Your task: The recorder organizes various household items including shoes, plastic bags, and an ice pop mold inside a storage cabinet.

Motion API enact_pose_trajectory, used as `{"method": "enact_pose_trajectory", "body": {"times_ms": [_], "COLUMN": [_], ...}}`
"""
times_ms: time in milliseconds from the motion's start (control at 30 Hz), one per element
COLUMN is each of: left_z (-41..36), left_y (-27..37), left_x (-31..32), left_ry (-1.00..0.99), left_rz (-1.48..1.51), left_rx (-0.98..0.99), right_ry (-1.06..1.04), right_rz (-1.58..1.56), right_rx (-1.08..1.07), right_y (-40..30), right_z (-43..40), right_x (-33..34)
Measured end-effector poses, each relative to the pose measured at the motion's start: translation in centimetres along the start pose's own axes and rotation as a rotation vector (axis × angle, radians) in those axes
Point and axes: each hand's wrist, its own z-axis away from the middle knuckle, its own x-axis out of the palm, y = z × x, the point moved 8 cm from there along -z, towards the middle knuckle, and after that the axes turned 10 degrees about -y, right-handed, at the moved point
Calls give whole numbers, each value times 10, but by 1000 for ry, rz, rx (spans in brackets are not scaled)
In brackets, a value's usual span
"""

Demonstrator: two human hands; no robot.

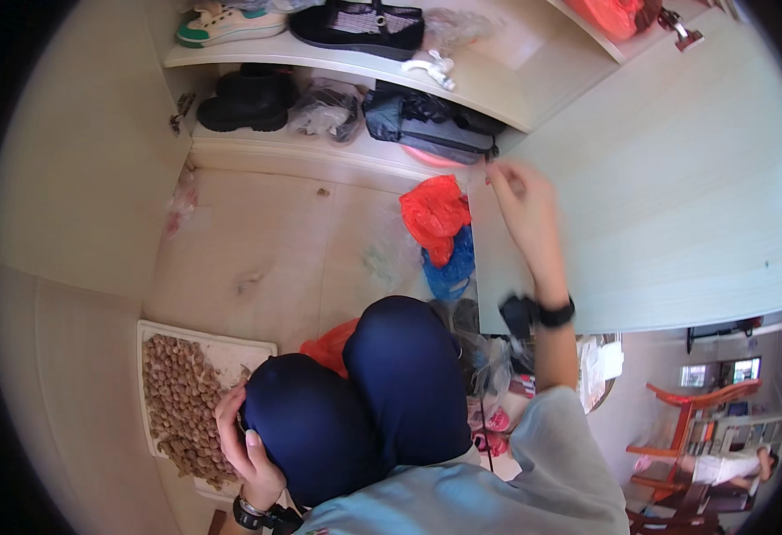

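My right hand (518,190) is raised beside the edge of the open cabinet door, its fingertips close to a strap or zip end of a grey and black bag (447,130) on the lower shelf; whether they touch it I cannot tell. My left hand (247,438) rests on my knee in dark blue trousers, fingers spread, with nothing seen in it. Beside it lies a white tray (257,346) with many small round brown pieces (183,401). Below my right hand are a red plastic bag (434,214) and a blue plastic bag (451,271) on the floor.
Shelves hold a black clog-like shoe (247,100), a plastic-wrapped item (329,110), a black shoe (357,27) and a beige-green sneaker (230,25). The cabinet door (645,194) stands open at right. Pink shoes (491,441) lie behind my knees. A person (725,468) is by wooden chairs, far right.
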Motion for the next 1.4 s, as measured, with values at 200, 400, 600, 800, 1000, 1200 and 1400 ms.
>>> {"method": "enact_pose_trajectory", "body": {"times_ms": [200,400,600,800,1000,1200,1400], "left_z": [7,17,-9,-5,14,22,14], "left_y": [10,13,11,14,18,20,18], "left_x": [1,-4,2,2,-4,-4,-1], "left_ry": [13,70,-30,-36,12,30,40], "left_rz": [-40,-63,-14,-19,-16,35,56], "left_rx": [-23,-77,7,114,135,144,132], "right_ry": [150,-110,-193,-915,-1218,-1302,-1182], "right_rz": [397,829,322,-28,134,183,-161], "right_rx": [-631,56,-316,-434,-961,-818,-553], "right_y": [2,69,34,-1,-43,-27,3], "right_z": [-143,-187,-138,-60,34,56,-3], "right_x": [72,80,111,282,445,494,429]}}
